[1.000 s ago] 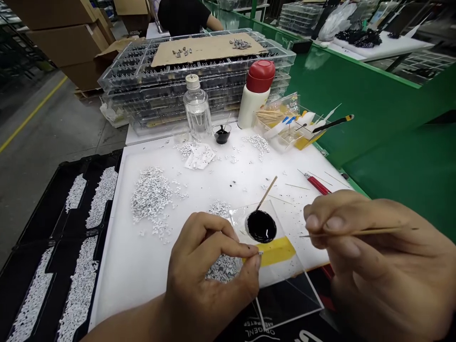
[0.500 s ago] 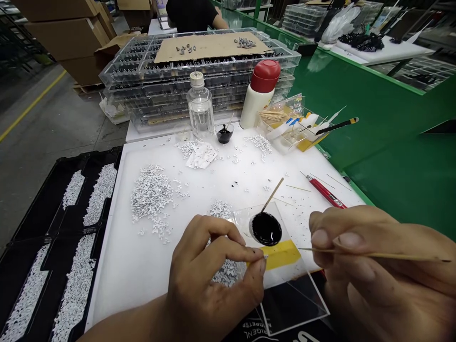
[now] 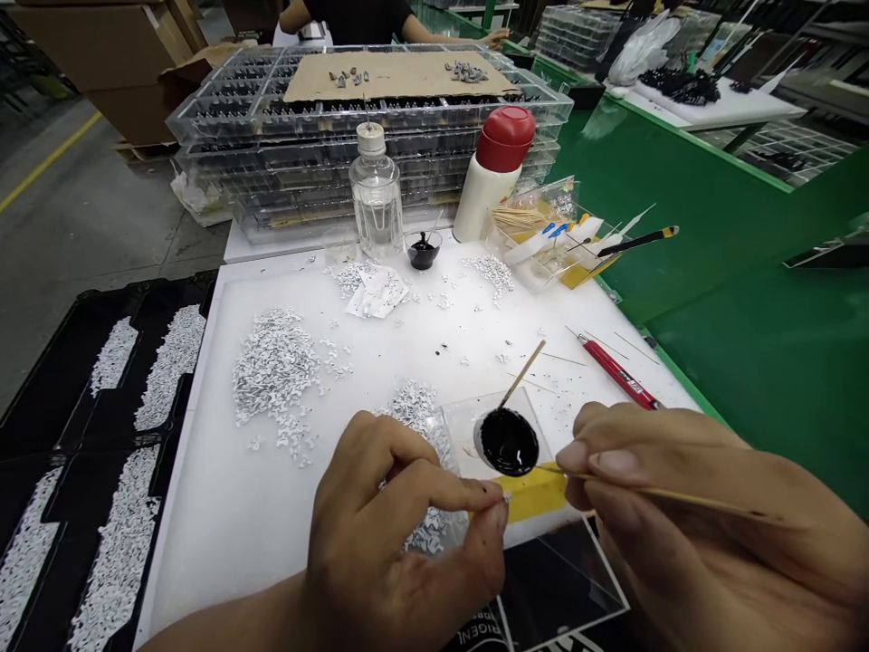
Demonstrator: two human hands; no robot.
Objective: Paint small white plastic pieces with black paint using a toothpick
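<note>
Between thumb and forefinger, my left hand (image 3: 407,516) pinches a tiny white piece (image 3: 506,498), whose exact shape is too small to tell. My right hand (image 3: 685,498) is closed on a thin wooden stick (image 3: 652,492), held nearly level, its tip at the near edge of a small cup of black paint (image 3: 509,444). That cup rests on a clear plate (image 3: 465,426) with a strip of yellow tape (image 3: 533,496). Another stick (image 3: 522,373) leans in the paint. Beside and partly behind my left hand lies a heap of small white pieces (image 3: 414,403).
A larger pile of white pieces (image 3: 275,362) lies left on the white board (image 3: 210,534). Farther back are a clear bottle (image 3: 377,204), a red-capped flask (image 3: 492,177) and a box of toothpicks (image 3: 522,220). A red pen (image 3: 619,371) lies right. Black trays (image 3: 68,417) stand left.
My right hand has moved left, bringing the stick's tip to the paint cup's edge. The left hand keeps its pinch. The view has shifted slightly, and the co-worker's arms now show behind the crates.
</note>
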